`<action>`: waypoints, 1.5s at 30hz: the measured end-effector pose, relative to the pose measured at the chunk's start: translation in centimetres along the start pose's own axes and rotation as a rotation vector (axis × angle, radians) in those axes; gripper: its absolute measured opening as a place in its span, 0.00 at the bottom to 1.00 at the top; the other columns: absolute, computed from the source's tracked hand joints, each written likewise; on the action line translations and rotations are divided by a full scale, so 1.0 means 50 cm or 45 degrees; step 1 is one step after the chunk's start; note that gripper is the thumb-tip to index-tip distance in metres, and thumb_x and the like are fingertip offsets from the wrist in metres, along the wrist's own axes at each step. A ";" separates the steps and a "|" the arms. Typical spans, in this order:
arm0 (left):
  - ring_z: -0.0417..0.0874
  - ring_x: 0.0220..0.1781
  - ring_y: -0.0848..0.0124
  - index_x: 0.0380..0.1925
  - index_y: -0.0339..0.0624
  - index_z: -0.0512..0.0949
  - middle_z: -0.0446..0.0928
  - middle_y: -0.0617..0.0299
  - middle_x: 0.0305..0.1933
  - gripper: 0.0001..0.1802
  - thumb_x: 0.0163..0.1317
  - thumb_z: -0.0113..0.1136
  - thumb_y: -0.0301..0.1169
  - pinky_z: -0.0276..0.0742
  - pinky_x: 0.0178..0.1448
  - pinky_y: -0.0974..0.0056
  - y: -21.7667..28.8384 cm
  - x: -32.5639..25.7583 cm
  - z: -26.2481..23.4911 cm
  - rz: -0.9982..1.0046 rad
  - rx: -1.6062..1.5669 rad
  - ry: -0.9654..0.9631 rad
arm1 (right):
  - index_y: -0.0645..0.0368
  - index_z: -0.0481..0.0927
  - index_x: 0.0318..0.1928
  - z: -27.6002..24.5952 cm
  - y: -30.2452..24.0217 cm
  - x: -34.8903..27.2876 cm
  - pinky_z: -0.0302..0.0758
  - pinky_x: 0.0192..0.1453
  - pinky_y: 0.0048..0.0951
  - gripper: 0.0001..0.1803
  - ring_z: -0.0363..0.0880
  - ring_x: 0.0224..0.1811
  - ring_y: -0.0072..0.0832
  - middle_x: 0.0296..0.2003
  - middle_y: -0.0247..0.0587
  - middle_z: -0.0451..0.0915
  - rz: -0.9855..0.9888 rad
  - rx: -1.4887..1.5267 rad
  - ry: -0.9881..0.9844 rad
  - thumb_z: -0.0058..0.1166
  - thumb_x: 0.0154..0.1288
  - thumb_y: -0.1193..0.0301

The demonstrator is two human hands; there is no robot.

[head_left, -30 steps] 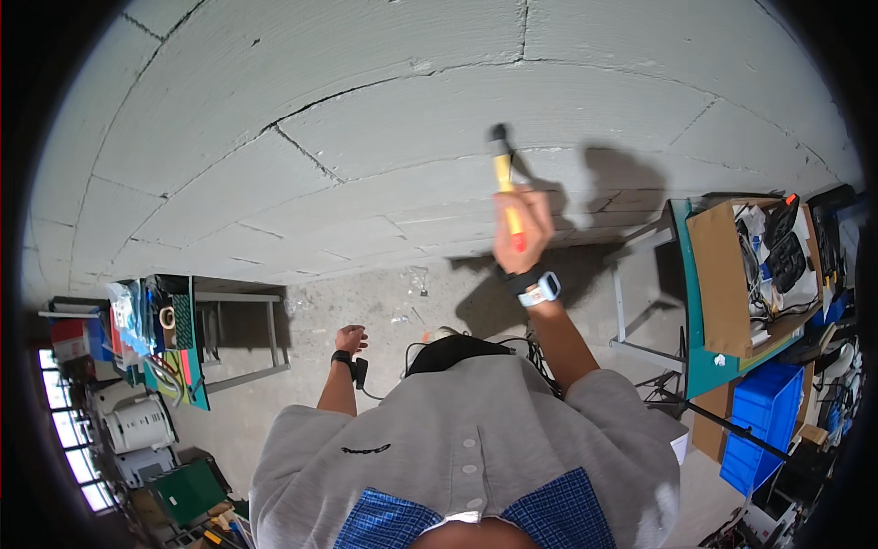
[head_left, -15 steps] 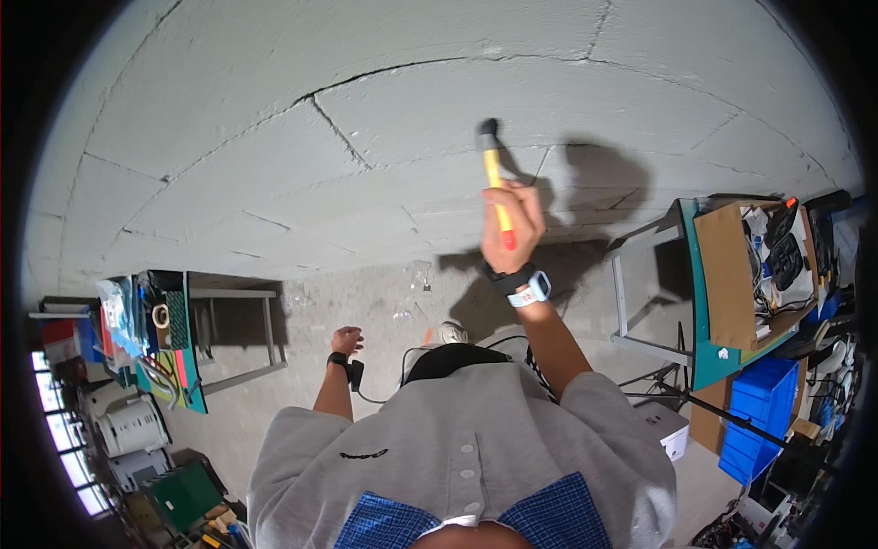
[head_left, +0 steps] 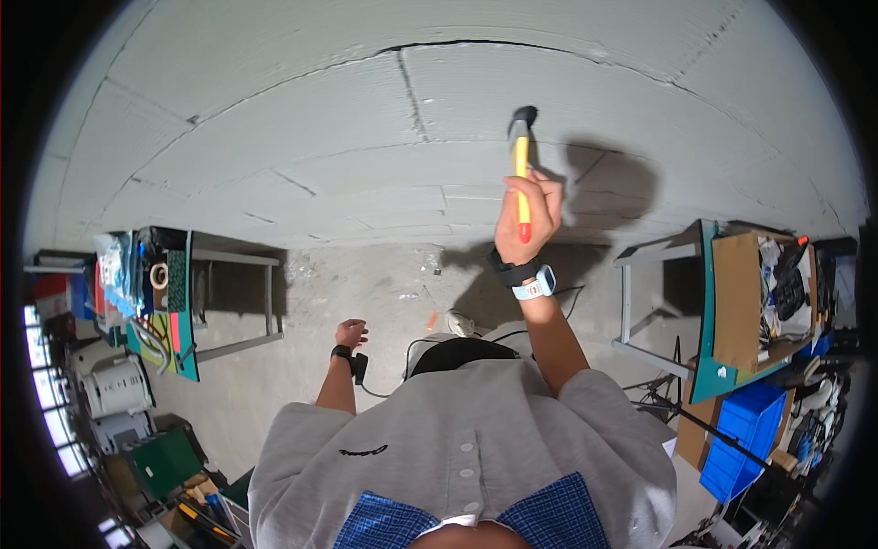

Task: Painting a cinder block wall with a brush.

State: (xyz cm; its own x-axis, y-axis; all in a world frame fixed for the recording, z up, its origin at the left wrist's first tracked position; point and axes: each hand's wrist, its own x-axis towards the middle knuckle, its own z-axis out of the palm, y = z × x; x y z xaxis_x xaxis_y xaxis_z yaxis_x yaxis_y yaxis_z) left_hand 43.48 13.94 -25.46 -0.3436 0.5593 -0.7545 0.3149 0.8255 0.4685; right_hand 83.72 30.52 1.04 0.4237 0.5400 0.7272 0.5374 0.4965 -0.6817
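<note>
My right hand (head_left: 532,212) grips a paintbrush (head_left: 522,178) by its yellow handle, whose red end points back toward me. The brush's black bristles lean to the right against the light grey block wall (head_left: 320,119), a little above a horizontal joint. Beneath the hand and to its right, a dark shadow falls on the wall. My left hand (head_left: 351,333) hangs low at my left side, holding nothing, with its fingers loosely bent and a little apart. Both wrists carry black straps.
On the left stands a table (head_left: 187,311) loaded with bags, a tape roll and tools. Another table (head_left: 702,311) on the right bears a cardboard box (head_left: 737,306) of cables and parts. Near it are a blue crate (head_left: 745,430) and a tripod (head_left: 672,389). My shoe (head_left: 460,322) shows below.
The view has shifted, so the wall joints appear farther right. My right hand and the paintbrush have moved right in the picture, and the bristles now bend rightward. My left hand hangs much as before.
</note>
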 end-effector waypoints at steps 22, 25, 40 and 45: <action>0.87 0.31 0.71 0.48 0.48 0.83 0.86 0.62 0.37 0.16 0.64 0.55 0.37 0.80 0.33 0.65 -0.071 0.017 -0.014 -0.053 -0.113 0.000 | 0.56 0.85 0.38 -0.100 0.066 -0.012 0.76 0.47 0.35 0.06 0.80 0.42 0.38 0.37 0.41 0.82 -0.135 -0.439 0.071 0.58 0.62 0.78; 0.88 0.32 0.67 0.47 0.49 0.84 0.87 0.62 0.39 0.15 0.62 0.57 0.35 0.81 0.34 0.61 -0.215 0.087 -0.029 0.145 0.146 0.091 | 0.59 0.85 0.40 0.010 -0.027 -0.045 0.79 0.48 0.36 0.10 0.83 0.44 0.39 0.41 0.45 0.81 -0.159 -0.017 -0.339 0.62 0.57 0.82; 0.87 0.31 0.68 0.50 0.46 0.82 0.86 0.60 0.39 0.16 0.64 0.54 0.35 0.79 0.34 0.63 -0.070 -0.007 -0.022 -0.135 -0.175 -0.011 | 0.58 0.83 0.39 -0.154 0.121 0.001 0.76 0.40 0.36 0.05 0.80 0.37 0.39 0.32 0.42 0.82 -0.040 -0.498 0.122 0.56 0.68 0.71; 0.88 0.32 0.68 0.51 0.46 0.81 0.86 0.61 0.40 0.17 0.65 0.52 0.34 0.79 0.34 0.64 -0.013 0.009 0.005 -0.104 -0.134 -0.061 | 0.54 0.86 0.42 -0.053 0.021 -0.034 0.81 0.40 0.30 0.09 0.84 0.40 0.37 0.41 0.43 0.82 -0.056 -0.040 -0.380 0.63 0.59 0.76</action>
State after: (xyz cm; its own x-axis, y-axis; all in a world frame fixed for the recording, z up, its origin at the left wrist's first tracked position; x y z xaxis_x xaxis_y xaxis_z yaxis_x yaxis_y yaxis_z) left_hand 43.34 13.66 -26.23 -0.3204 0.4878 -0.8120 0.1922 0.8729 0.4485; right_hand 85.52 28.32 -0.71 0.1688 0.6967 0.6972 0.5749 0.5050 -0.6438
